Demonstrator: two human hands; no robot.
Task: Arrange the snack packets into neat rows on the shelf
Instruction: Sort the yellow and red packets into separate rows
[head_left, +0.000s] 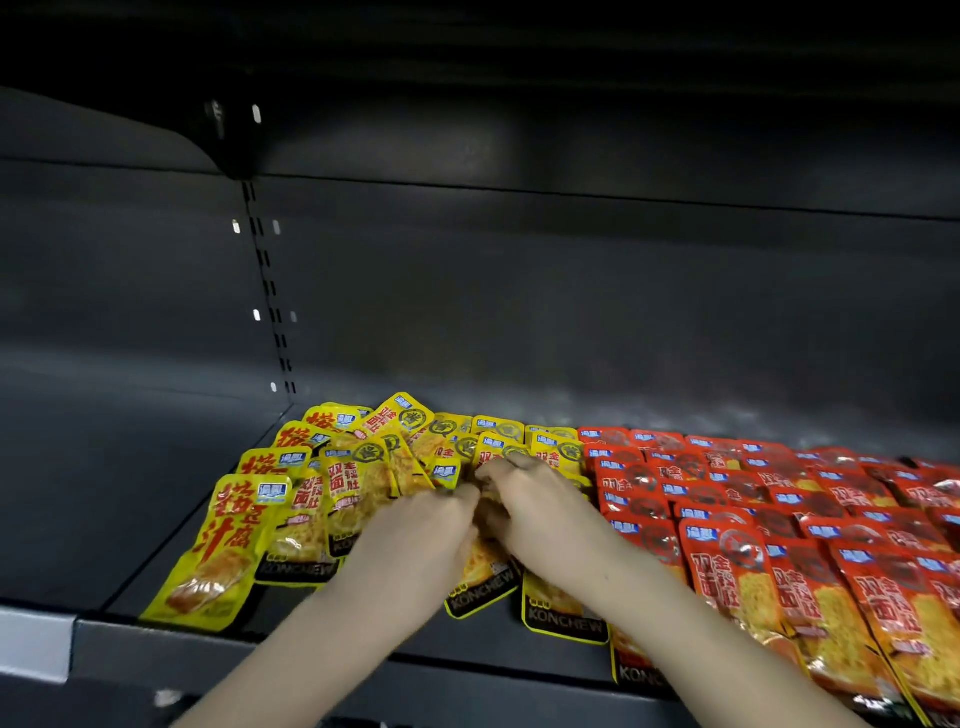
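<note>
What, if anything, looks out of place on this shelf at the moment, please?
The yellow packets lie jumbled: tilted at different angles and overlapping, with a rear packet turned diagonally. The red packets beside them sit in tidy rows. The left hand and right hand meet in the yellow pile.

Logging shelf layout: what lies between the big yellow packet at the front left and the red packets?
In the head view, a loose pile of smaller yellow packets, with the left hand and right hand on it.
</note>
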